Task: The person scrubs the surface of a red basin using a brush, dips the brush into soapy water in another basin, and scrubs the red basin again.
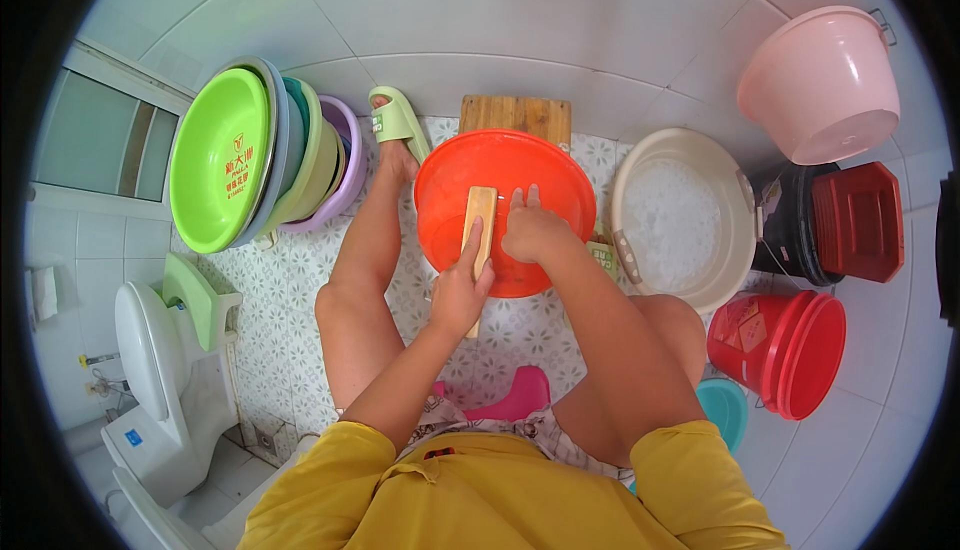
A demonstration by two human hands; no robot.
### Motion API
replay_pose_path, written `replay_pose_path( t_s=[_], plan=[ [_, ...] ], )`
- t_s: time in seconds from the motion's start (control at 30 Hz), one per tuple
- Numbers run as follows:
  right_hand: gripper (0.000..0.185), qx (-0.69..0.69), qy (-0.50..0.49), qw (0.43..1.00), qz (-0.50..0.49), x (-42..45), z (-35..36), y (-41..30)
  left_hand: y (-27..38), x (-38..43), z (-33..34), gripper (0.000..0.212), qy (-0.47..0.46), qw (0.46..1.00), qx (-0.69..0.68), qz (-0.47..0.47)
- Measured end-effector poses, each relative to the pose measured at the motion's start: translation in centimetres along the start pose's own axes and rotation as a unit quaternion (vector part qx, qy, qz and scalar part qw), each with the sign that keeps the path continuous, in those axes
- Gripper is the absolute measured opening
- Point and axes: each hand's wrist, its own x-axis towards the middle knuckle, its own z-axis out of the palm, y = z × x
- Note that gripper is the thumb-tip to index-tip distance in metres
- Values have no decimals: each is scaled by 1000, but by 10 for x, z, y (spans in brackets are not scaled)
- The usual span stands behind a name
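Between my knees is a red-orange plastic basin (pixel 450 175), its wide opening facing me. My left hand (pixel 460 296) grips a long, light wooden brush or block (pixel 480 212), with the index finger stretched along it. The upper part of this bar lies over the basin, and its lower end sticks out below my palm. Any bristles on its underside are hidden. My right hand (pixel 534 231) rests inside the basin with two fingers extended against its surface and holds nothing visible. Behind the basin stands a wooden stool or board (pixel 516 113).
A beige basin (pixel 626 197) of foamy water (pixel 671 220) sits right. Beyond it are red buckets (pixel 814 355), a black bucket (pixel 780 227) and a pink bucket (pixel 817 85). Stacked basins (pixel 217 167) lean left, above a toilet (pixel 146 347). A pink stool (pixel 517 396) is beneath me.
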Motion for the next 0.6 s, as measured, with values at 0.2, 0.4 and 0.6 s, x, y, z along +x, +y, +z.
replay_pose_path(
  t_s=[0.2, 0.4, 0.6],
  plan=[
    [71, 1, -4, 1000, 0, -3, -3, -1, 9, 43, -4, 60, 42, 998, -20, 42],
    [67, -3, -15, 1000, -2, -4, -4, -4, 2, 124, -31, 61, 8, 999, 27, 22],
    [66, -5, -19, 1000, 0, -6, -7, -5, -1, 130, -56, 61, -121, 991, -31, -47]
  ],
)
